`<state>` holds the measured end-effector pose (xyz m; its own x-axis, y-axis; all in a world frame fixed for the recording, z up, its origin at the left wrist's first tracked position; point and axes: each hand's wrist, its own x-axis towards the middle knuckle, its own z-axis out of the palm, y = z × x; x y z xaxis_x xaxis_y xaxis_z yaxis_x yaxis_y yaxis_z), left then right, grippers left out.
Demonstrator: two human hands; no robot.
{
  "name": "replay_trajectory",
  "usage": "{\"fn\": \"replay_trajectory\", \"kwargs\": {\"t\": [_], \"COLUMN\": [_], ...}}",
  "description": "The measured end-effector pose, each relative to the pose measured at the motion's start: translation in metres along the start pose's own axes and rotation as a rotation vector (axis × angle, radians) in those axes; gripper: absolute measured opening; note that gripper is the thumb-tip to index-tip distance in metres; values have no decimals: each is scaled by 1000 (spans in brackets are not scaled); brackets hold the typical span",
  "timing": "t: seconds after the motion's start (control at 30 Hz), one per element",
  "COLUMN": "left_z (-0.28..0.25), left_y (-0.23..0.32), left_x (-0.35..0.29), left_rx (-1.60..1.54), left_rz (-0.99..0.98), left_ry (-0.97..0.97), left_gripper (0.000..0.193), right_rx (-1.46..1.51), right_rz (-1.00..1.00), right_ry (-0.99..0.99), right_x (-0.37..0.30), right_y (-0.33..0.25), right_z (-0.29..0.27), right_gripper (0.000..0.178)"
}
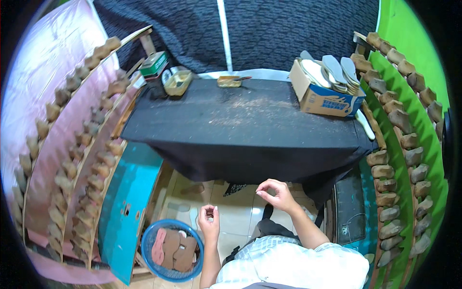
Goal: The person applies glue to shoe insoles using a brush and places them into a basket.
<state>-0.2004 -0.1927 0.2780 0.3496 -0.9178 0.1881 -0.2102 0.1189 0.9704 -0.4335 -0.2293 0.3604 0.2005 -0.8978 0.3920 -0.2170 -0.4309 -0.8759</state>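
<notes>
In the head view, the left hand (208, 222) is raised with its fingers half curled and the thumb upright beside them; whether something small sits in the curl cannot be told. The right hand (277, 194), higher and to the right, has thumb and forefinger bent toward each other, tips very close; whether they meet or pinch anything cannot be told.

Below and left of the left fingers, beside that forearm, stands a round blue basket (146, 253) holding brown cut pieces (170, 253) and a pink piece (158, 246). Beyond both hands' fingers stretches a table (216, 130) draped in dark cloth. On it, up and right of the right fingers, a cardboard box (332, 105) is filled with shoe soles (332, 66). Racks of shoe lasts (383, 171) stand well apart from the fingers, on either side.
</notes>
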Motion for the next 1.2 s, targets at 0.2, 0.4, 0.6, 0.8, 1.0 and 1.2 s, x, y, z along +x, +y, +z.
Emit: {"fn": "replay_trajectory", "kwargs": {"t": [0.2,0.4,0.6,0.8,1.0,1.2], "left_z": [102,202,261,296,311,309], "left_y": [34,51,55,57,69,72], "left_x": [69,123,142,172,206,235], "left_rx": [-184,-250,-247,-241,-242,-226], "left_rz": [58,98,85,44,58,57], "left_ry": [-58,-170,-290,-353,-439,-498], "left_gripper": [7,7,8,7,8,8], "right_rx": [-147,-416,-1110,-1383,-1288,-1196], "right_rz": [-54,-117,-317,-65,45,-108], "right_ry": [207,462,746,741,732,937], "right_x": [65,111,164,189,197,205], "right_y": [20,38,46,70,76,60], "right_z": [-95,-201,-303,-352,-354,-348], "right_gripper": [5,7,30,38,39,38]}}
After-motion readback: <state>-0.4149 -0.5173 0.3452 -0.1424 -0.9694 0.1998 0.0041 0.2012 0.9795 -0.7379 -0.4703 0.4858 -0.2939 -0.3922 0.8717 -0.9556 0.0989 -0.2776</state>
